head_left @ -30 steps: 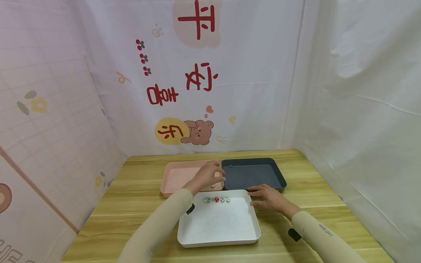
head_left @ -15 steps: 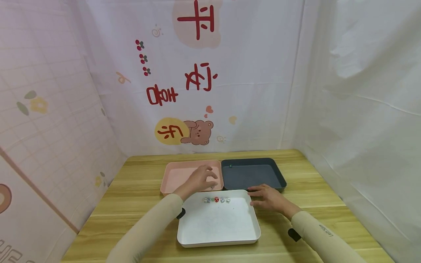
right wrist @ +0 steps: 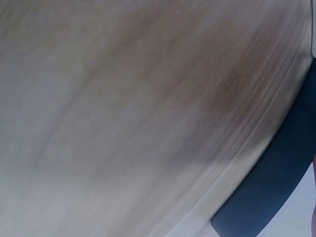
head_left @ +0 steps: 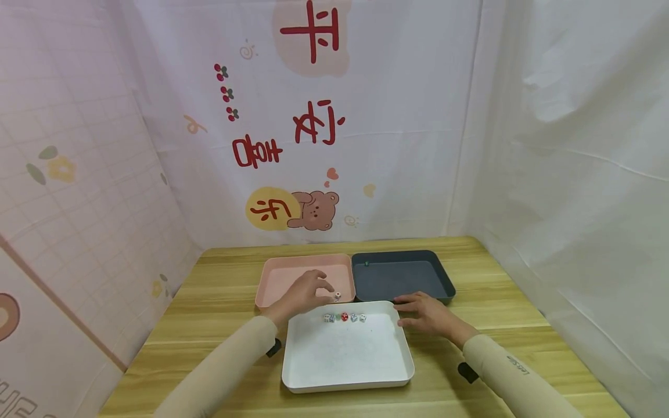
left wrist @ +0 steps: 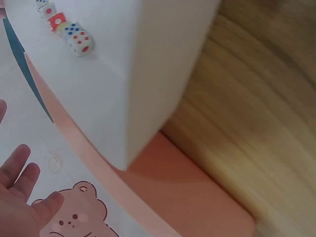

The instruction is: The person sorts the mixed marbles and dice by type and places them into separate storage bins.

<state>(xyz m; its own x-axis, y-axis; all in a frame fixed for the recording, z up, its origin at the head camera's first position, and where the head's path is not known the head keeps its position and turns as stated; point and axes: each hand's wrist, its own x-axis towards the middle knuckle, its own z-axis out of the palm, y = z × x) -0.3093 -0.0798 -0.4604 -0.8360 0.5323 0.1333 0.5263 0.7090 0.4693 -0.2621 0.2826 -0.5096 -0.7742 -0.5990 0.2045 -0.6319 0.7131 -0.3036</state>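
Observation:
My left hand [head_left: 305, 293] hovers over the pink tray [head_left: 272, 281], its fingers loosely bent and apart. In the left wrist view that hand's fingers [left wrist: 19, 177] are spread, with nothing seen between them. Small white dice [head_left: 337, 296] lie in the pink tray, just right of the left fingertips; how many is too small to tell. Several dice stand in a row near the back of the white tray [head_left: 347, 360], among them a red die [head_left: 344, 317]. At the white tray's back right corner my right hand [head_left: 425, 313] rests with relaxed fingers against the rim.
The dark blue tray [head_left: 405, 278] stands right of the pink one, both behind the white tray. A small green die [head_left: 367, 264] lies in its back left part. Wooden table [head_left: 209, 325] shows around the trays; a printed cloth [head_left: 397, 145] hangs behind.
My left hand has moved left and slightly toward me over the pink tray, uncovering the small dice near its front right corner. The right hand has stayed put.

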